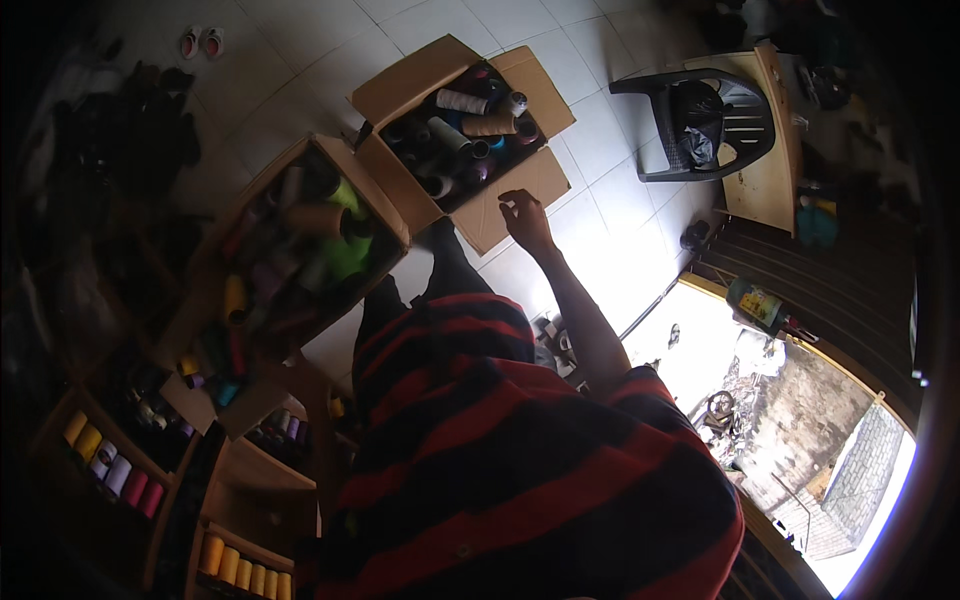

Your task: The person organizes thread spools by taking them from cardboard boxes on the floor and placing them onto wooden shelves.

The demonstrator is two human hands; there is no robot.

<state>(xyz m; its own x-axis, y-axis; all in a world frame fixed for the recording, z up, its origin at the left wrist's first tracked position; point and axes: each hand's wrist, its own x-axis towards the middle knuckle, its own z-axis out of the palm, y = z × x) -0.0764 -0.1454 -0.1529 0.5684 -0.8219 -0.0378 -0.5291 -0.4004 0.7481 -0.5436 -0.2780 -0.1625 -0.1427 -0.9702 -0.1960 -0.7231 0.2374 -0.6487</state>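
Note:
My right hand [525, 218] hangs over the lower flap of a cardboard box [405, 190], its fingers loosely bent with a gap at the thumb. I see nothing in it. Inside that box lie several thread cones, among them a white cone [462, 101], a tan cone [488, 124] and a pale grey-green cone [449, 134]. My left hand [292, 378] is low on the left, dim and blurred, by the near end of a second cardboard box [385, 205]; its fingers are hard to make out. Bright green thread [346, 257] and a brown cone [318, 219] lie in this box.
Wooden shelves [255, 475] at the lower left hold rows of yellow, white and pink spools [137, 488] and orange spools [243, 573]. A dark plastic chair [650, 110] with a black bag [698, 125] stands at the upper right, beside a wooden table [755, 190]. A bright doorway opens on the right.

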